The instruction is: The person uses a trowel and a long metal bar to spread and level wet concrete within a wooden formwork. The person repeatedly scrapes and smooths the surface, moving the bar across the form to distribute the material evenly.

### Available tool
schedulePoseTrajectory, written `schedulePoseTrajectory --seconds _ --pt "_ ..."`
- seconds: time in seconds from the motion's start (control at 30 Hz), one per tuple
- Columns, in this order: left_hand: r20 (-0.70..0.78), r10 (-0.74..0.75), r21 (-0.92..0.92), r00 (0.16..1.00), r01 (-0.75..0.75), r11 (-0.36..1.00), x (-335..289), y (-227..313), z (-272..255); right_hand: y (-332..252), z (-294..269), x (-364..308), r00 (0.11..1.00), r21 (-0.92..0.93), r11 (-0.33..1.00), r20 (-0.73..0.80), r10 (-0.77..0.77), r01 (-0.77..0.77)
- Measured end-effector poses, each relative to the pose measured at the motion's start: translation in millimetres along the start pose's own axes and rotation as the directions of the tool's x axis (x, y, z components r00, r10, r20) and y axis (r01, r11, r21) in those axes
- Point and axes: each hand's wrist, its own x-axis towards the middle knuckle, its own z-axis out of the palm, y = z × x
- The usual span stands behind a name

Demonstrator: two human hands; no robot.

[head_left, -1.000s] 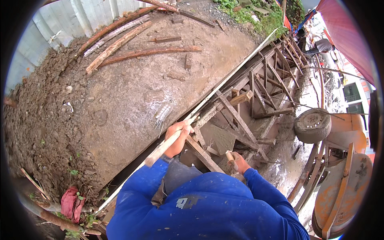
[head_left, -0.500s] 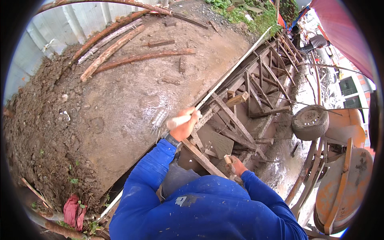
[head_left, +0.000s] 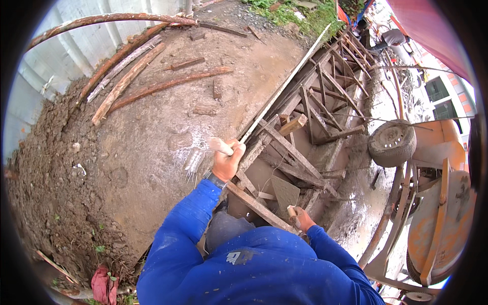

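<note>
My left hand is closed around the pale, rounded wooden handle of a tool, above the slab's edge; its working end cannot be made out. Lower and to the right, my right hand grips the light wooden handle of a trowel. The trowel's flat grey blade points away from me, over the gap between the timbers. A long whitish strip runs along the slab edge, right beside my left hand. A wooden beam crosses between my two hands.
Timber braces fill the trench on the right. The wet slab spreads left, with several poles and a soil heap. A muddy wheel and an orange-grey drum stand at right; a person is far off.
The view has shifted slightly. The handle in my left hand has tipped, its free end now higher. The trowel has turned, and its blade looks narrower than before.
</note>
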Motion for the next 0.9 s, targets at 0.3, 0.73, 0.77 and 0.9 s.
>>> schedulePoseTrajectory --seconds 0.3,0.73,0.77,0.9 --pt "0.076 0.152 -0.008 0.986 -0.151 0.988 5 36 -2 -1 0 2 0.998 -0.008 1.0 0.051 -0.023 0.024" --pt "0.058 0.121 0.146 0.991 -0.129 0.981 -13 27 19 -1 -30 -9 0.992 0.001 0.995 -0.081 -0.099 0.099" --pt "0.025 -0.005 0.17 1.0 0.001 0.985 -19 15 22 0 -37 -14 0.996 0.027 0.998 -0.073 -0.06 0.062" --pt "0.087 -0.054 0.309 0.995 0.025 0.951 -28 -28 -6 44 -29 -26 0.985 0.137 0.99 -0.174 0.01 0.014"
